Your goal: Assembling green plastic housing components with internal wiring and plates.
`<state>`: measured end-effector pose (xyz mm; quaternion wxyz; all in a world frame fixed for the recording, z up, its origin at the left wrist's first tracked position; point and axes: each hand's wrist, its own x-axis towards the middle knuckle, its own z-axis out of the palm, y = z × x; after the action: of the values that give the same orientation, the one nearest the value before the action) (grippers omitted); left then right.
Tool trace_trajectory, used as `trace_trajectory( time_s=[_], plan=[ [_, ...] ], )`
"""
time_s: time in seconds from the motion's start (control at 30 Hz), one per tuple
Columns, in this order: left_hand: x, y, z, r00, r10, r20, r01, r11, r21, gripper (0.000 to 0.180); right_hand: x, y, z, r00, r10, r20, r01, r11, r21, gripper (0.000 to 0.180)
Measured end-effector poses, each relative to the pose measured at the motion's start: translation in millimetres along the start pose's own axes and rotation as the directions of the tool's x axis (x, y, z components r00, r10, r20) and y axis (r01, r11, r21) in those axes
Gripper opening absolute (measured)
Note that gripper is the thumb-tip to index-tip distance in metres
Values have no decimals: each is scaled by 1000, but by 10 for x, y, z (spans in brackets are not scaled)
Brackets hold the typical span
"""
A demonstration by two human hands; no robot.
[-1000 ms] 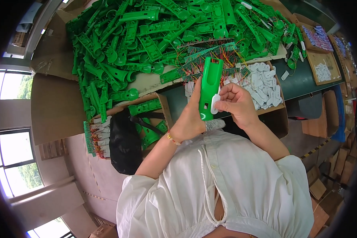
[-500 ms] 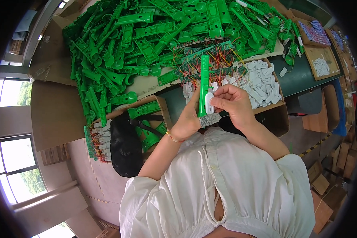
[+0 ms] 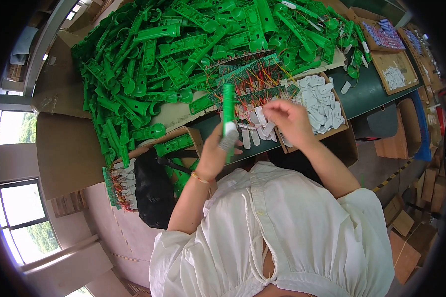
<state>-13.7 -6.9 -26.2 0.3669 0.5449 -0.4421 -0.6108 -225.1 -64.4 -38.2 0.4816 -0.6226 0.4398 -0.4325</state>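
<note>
Long green plastic housing [image 3: 228, 106], narrow and ribbed, held upright above the tabletop [image 3: 366, 89] edge; left hand [image 3: 217, 153] wrapped around its white lower end. Right hand [image 3: 288, 121] just beside, fingers loosely curled, apparently empty. Behind: glossy heap of green mouldings [image 3: 173, 54], tray of flat white pieces [image 3: 322, 101].

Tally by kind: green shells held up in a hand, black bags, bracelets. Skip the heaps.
Long green plastic shell, upright in the left hand: 1
Black bag: 1
Thin gold bracelet: 1
Total: 3
</note>
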Motion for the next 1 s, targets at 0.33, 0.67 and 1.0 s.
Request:
trace_trajectory(
  time_s=[0.33,0.67,1.0],
  plan=[
    [54,176,13,970,52,236,104,791,-602,52,195,221,-560,918,-316,-241,95,764,-639,26],
    [117,555,400,798,600,51,-602,797,50,43,-97,-541,-142,846,-533,13,511,805,-301,31],
    [5,507,499,720,641,-266,-568,765,303,39,-116,-522,48,714,-699,43,611,593,-524,35]
  ],
)
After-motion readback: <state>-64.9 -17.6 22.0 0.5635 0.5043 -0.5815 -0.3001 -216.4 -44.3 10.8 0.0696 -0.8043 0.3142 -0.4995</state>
